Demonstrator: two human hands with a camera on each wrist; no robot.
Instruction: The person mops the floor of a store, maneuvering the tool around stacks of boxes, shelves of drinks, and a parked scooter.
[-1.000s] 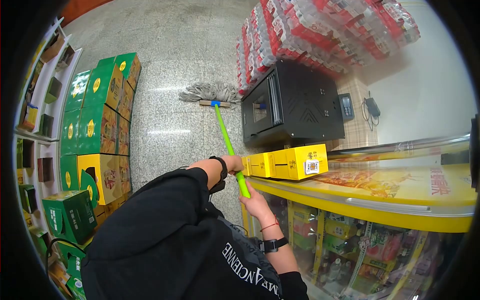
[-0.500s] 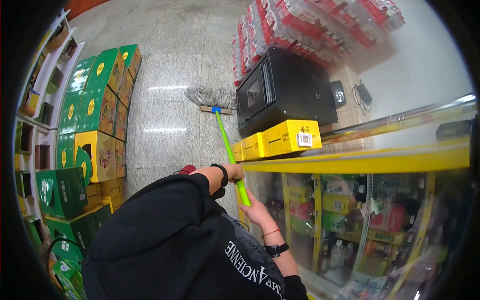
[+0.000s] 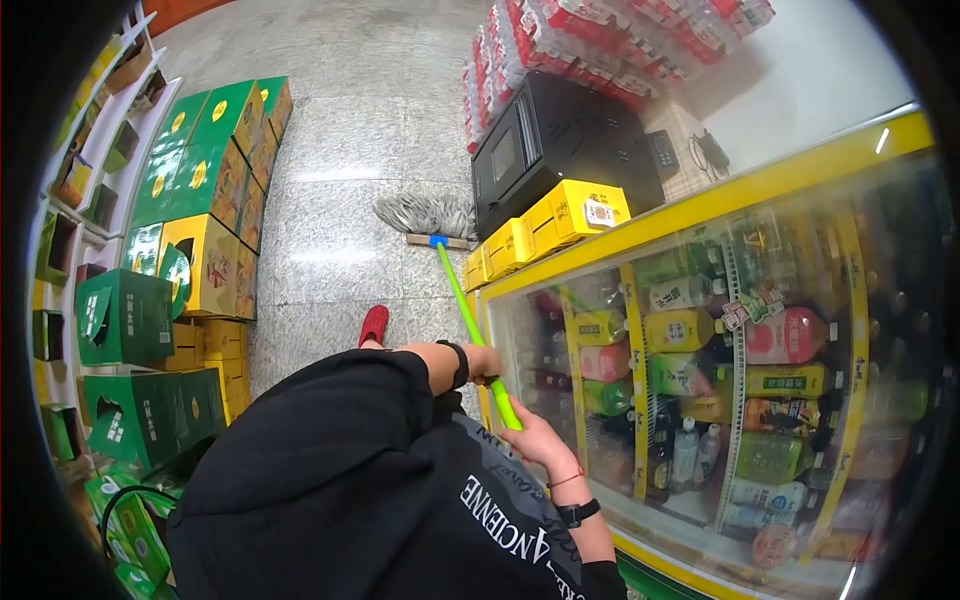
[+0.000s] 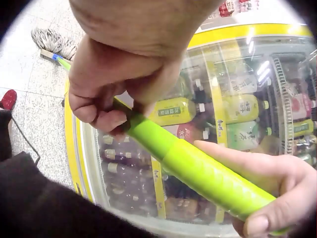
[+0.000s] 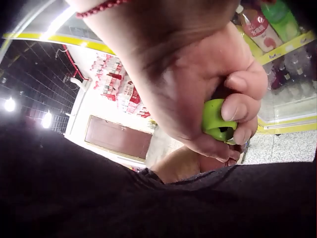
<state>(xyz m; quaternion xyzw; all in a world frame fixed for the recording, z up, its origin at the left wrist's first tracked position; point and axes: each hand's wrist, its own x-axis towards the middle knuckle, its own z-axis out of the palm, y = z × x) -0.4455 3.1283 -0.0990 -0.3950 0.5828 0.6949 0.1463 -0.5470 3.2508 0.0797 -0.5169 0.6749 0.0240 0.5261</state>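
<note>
Mop [image 3: 425, 214]: drawn back along the floor [image 3: 330, 220], lay near the cabinet [image 3: 580, 135]
Left hand [image 3: 484, 364]: gripped the handle [image 3: 462, 299]
Right hand [image 3: 538, 440]: clasped the handle's end
Stroke: seemingly a mopping pull

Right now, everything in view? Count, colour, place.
Mop: 1, grey, green handle, touching floor
Fridge: 1, yellow frame, right
Bottles: many, mixed colours, inside fridge
Cabinet: 1, black, beyond fridge
Boxes: several, yellow, beside cabinet
Bottle packs: many, mostly red, beyond cabinet
Gadget: 1, dark, beside cabinet
Charger: 1, black, beside gadget
Cartons: many, mostly green, left
Shelves: several, white, far left
Panel: 1, brown, background
Lamps: 2, white, overhead
Shoe: 1, red, left of handle
Sweatshirt: 1, black, foreground
Straps: 2, black, wrists
Bracelet: 1, red, right wrist
Left hand: 1, bare, gripping handle
Right hand: 1, bare, gripping handle end
</note>
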